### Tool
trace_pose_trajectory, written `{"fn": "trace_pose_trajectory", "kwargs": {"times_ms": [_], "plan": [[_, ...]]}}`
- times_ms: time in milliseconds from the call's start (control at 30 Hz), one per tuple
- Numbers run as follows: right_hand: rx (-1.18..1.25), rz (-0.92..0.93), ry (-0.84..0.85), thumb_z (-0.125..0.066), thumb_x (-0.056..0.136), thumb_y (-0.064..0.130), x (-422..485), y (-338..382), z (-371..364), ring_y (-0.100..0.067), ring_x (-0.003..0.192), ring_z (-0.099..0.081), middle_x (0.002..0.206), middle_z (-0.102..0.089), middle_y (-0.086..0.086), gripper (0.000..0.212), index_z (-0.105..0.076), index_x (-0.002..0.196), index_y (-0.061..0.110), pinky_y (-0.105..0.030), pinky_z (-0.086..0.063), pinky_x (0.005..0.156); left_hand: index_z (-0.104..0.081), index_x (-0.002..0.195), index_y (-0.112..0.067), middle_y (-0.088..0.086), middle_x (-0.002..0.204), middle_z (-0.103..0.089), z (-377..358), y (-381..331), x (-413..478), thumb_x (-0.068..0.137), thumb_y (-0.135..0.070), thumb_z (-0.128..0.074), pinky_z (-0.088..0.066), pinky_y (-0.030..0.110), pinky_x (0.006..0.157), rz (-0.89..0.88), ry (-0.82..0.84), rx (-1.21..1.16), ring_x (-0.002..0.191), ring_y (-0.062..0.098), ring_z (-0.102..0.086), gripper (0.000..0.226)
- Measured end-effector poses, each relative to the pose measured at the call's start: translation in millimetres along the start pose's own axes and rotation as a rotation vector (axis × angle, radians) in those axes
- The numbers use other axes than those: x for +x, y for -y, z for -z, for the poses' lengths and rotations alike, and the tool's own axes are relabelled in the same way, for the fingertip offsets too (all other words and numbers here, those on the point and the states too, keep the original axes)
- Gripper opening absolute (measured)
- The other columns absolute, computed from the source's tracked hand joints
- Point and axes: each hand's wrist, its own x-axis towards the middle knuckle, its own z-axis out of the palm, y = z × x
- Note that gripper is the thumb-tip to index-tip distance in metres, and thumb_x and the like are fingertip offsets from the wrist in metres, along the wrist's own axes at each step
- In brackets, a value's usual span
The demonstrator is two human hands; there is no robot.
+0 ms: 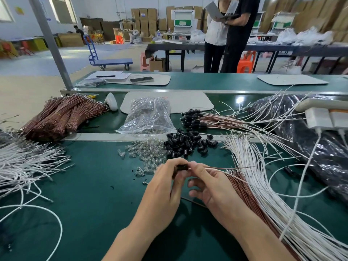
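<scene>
Pinching a black socket (181,167), the left hand (163,187) meets the right hand (211,185), fingers (196,166) gripping a brown wire (226,168).

Factory floor: wire bundles (62,113) (stacked cartons (144,17) behind)

Green mat (98,213) near-left open — white wire bundle (263,196) blocks right, black caps (186,143), bulbs (148,157) ahead.
</scene>
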Motion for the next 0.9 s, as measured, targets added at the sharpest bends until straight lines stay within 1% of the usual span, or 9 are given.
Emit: {"fn": "trace_pose_trajectory", "kwargs": {"times_ms": [100,167,267,333,433,533,600,733,900], "plan": [[-0.070,0.012,-0.011,-0.076,0.075,0.038,-1.0,-1.3,0.4,-0.007,0.066,-0.062,0.085,-0.073,-0.005,0.031,-0.081,0.092,0.013,-0.021,-0.053,0.054,-0.042,0.118,-0.050,-0.027,0.107,-0.058,-2.5,0.4,-2.2,0.102,-0.053,-0.035,-0.039,0.009,0.081,0.062,-0.019,0.043,0.099,-0.002,-0.055,0.018],[-0.110,0.024,-0.015,-0.077,0.072,0.040,-0.6,-2.9,0.1,-0.009,0.071,-0.064,0.085,-0.073,-0.006,0.034,-0.081,0.095,0.014,-0.021,-0.053,0.056,-0.040,0.119,-0.048,-0.025,0.105,-0.060,-4.5,2.9,-2.7,0.098,-0.065,-0.024,-0.040,0.011,0.079,0.118,-0.017,0.104,0.098,-0.005,-0.056,0.031],[-0.118,0.012,-0.009,-0.078,0.071,0.039,0.5,-2.1,1.3,-0.012,0.075,-0.066,0.089,-0.073,-0.009,0.035,-0.081,0.096,0.015,-0.022,-0.054,0.057,-0.035,0.107,-0.046,-0.019,0.081,-0.064,-6.2,5.6,-0.6,0.090,-0.078,-0.008,-0.039,0.017,0.065,0.152,-0.025,0.235,0.073,-0.005,-0.057,0.046],[-0.109,-0.007,0.007,-0.077,0.073,0.036,0.1,-1.3,1.5,-0.011,0.074,-0.066,0.089,-0.073,-0.008,0.032,-0.081,0.096,0.015,-0.022,-0.054,0.056,-0.030,0.096,-0.044,-0.015,0.062,-0.059,-7.2,4.9,0.3,0.087,-0.080,0.000,-0.032,0.013,0.056,0.164,-0.044,0.310,0.054,-0.005,-0.050,0.048],[-0.192,0.014,0.000,-0.073,0.081,0.032,-1.1,-1.5,0.7,-0.008,0.075,-0.066,0.089,-0.074,-0.003,0.025,-0.081,0.098,0.017,-0.022,-0.053,0.054,-0.027,0.090,-0.040,-0.013,0.050,-0.052,-8.3,5.3,0.4,0.086,-0.081,0.006,-0.025,0.012,0.050,0.186,-0.110,0.369,0.044,-0.004,-0.045,0.052],[-0.274,0.058,-0.031,-0.069,0.089,0.026,-1.2,-2.8,0.3,-0.005,0.076,-0.065,0.090,-0.075,-0.001,0.018,-0.081,0.101,0.018,-0.022,-0.053,0.055,-0.031,0.091,-0.036,-0.010,0.050,-0.053,-9.1,8.1,0.2,0.090,-0.075,-0.002,-0.030,0.015,0.049,0.207,-0.159,0.401,0.046,0.001,-0.050,0.048],[-0.297,0.070,-0.037,-0.068,0.093,0.022,-1.6,-3.9,0.4,-0.005,0.077,-0.065,0.093,-0.076,-0.003,0.016,-0.081,0.101,0.019,-0.023,-0.054,0.057,-0.034,0.086,-0.033,-0.009,0.052,-0.052,-10.4,10.0,0.1,0.089,-0.073,0.002,-0.029,0.017,0.049,0.221,-0.128,0.429,0.049,0.005,-0.050,0.053],[-0.331,0.080,-0.027,-0.066,0.096,0.025,-2.8,-6.1,-2.0,-0.009,0.081,-0.066,0.100,-0.077,-0.002,0.016,-0.081,0.103,0.024,-0.024,-0.055,0.060,-0.038,0.076,-0.030,-0.007,0.053,-0.052,-10.5,12.3,1.1,0.090,-0.074,0.000,-0.034,0.027,0.051,0.255,-0.114,0.424,0.053,0.007,-0.051,0.060],[-0.327,0.080,-0.019,-0.064,0.098,0.022,-1.1,-7.3,-2.6,-0.008,0.081,-0.067,0.103,-0.078,-0.002,0.018,-0.081,0.103,0.025,-0.022,-0.055,0.064,-0.057,0.094,-0.029,-0.006,0.074,-0.066,-10.5,16.8,2.4,0.088,-0.072,0.008,-0.050,0.037,0.074,0.288,-0.015,0.461,0.077,0.015,-0.065,0.078]]}}
